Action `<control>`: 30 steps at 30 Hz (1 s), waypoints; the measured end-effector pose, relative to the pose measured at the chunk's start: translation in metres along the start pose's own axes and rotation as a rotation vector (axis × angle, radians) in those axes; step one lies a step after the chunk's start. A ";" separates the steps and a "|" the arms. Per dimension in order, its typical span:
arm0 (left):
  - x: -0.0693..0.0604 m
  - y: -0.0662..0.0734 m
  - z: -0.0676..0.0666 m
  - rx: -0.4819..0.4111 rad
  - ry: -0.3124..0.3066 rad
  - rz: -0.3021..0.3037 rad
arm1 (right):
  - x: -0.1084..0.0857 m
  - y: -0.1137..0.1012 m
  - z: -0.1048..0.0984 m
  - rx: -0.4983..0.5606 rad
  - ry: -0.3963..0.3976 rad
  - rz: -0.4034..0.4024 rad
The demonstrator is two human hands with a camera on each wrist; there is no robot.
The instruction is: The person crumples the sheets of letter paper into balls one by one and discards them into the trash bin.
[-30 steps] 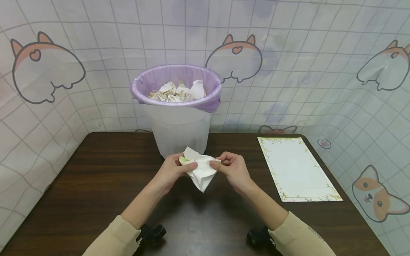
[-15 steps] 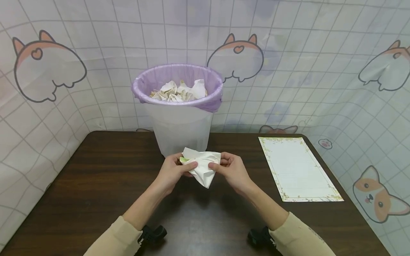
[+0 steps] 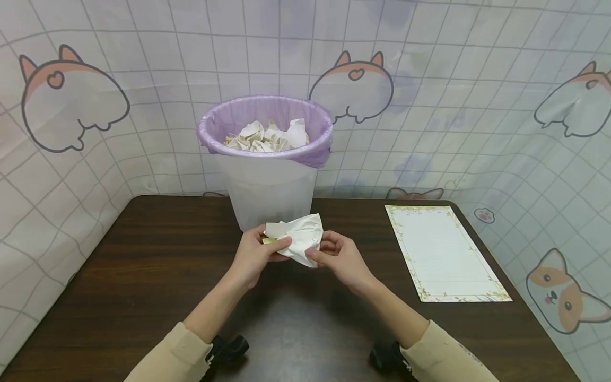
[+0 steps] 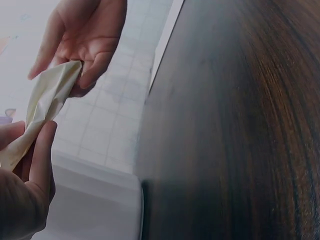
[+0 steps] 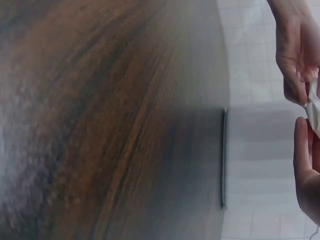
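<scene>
A creased sheet of white paper [image 3: 302, 233] is held in front of the bin, a greenish patch showing at its left end. The left hand [image 3: 251, 255] pinches that left end, thumb in front and fingers behind. At the lower right edge the right hand [image 3: 345, 261] pinches it with thumb and fingertips. In the left wrist view, the folded paper [image 4: 49, 97] runs between the left hand [image 4: 32, 185] below and the right hand [image 4: 90, 42] above. The right wrist view cuts off the paper [image 5: 314, 112] between the left hand [image 5: 297, 55] and right hand [image 5: 309, 175].
Behind the hands stands a whitish bin [image 3: 269, 185] with a purple liner [image 3: 315, 154] and crumpled papers [image 3: 255, 138] inside. A flat sheet with a floral border [image 3: 446, 252] lies at the right of the dark wooden table [image 3: 143, 276]. Patterned cloth [image 3: 429, 106] hangs around.
The paper has tilted: its lower point has swung up and to the right, and its upper right corner stands higher. The right fingers have shifted along its edge; the left hand moved slightly left.
</scene>
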State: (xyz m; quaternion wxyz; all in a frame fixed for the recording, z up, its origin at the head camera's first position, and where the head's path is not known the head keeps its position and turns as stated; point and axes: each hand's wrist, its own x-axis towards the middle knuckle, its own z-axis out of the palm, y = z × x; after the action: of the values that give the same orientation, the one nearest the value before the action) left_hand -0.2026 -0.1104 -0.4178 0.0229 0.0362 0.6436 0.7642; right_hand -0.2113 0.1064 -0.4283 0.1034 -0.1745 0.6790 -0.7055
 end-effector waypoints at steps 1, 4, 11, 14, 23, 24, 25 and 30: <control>0.000 0.000 0.001 0.001 0.007 0.003 | 0.000 0.000 0.001 -0.013 -0.002 0.001; -0.001 0.001 0.002 0.002 0.023 0.004 | -0.001 0.001 0.002 -0.047 0.004 -0.012; -0.003 0.000 0.006 0.012 0.047 0.017 | -0.003 -0.001 0.008 -0.056 -0.022 -0.034; -0.003 -0.001 0.008 0.012 0.052 0.029 | -0.004 -0.002 0.010 -0.092 -0.002 -0.061; -0.001 -0.004 0.007 -0.065 -0.056 0.025 | -0.003 -0.005 0.007 -0.013 -0.011 -0.108; -0.001 -0.004 0.006 -0.088 -0.075 0.020 | -0.003 -0.005 0.006 0.026 -0.025 -0.111; 0.000 -0.004 0.005 -0.112 -0.095 0.013 | -0.003 -0.005 0.006 0.067 -0.041 -0.112; -0.001 -0.001 0.002 -0.229 -0.199 -0.041 | -0.004 -0.007 0.004 0.254 -0.134 -0.084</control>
State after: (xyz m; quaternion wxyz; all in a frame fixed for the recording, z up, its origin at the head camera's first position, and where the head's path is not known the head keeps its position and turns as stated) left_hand -0.2019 -0.1078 -0.4189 0.1063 0.0956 0.5474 0.8246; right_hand -0.2055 0.1043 -0.4214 0.1403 -0.2351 0.5679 -0.7762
